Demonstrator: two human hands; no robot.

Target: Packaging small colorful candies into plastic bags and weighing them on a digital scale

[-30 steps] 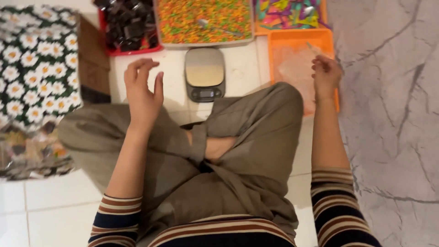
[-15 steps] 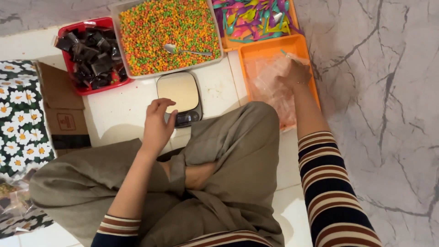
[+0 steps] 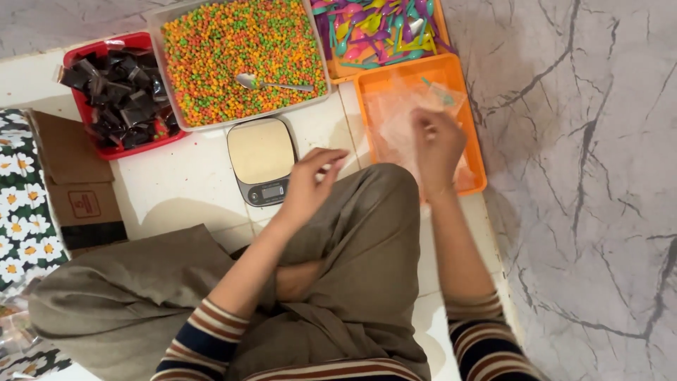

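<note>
I sit cross-legged on the floor in olive trousers. My left hand (image 3: 310, 182) hovers above my knee, just right of a small digital kitchen scale (image 3: 259, 149), fingers loosely apart and holding nothing. My right hand (image 3: 434, 144) rests in an orange tray (image 3: 409, 67), fingers pinched on a clear plastic bag (image 3: 395, 116) from the pile there. Beyond the scale stands a clear tub of orange, green and red pellets (image 3: 233, 39) with a metal spoon (image 3: 271, 85) lying on top.
A red tray (image 3: 77, 53) of dark wrapped packets (image 3: 120, 99) stands at the far left. An orange tray of coloured plastic spoons (image 3: 374, 28) stands at the back right. A flattened cardboard box (image 3: 70, 183) and a floral cloth (image 3: 17, 212) lie to my left, marble floor (image 3: 585, 176) to my right.
My left hand came down from the air to the scale, then moved right over my knee. My right hand stayed in the orange tray and drew back toward me onto the bags.
</note>
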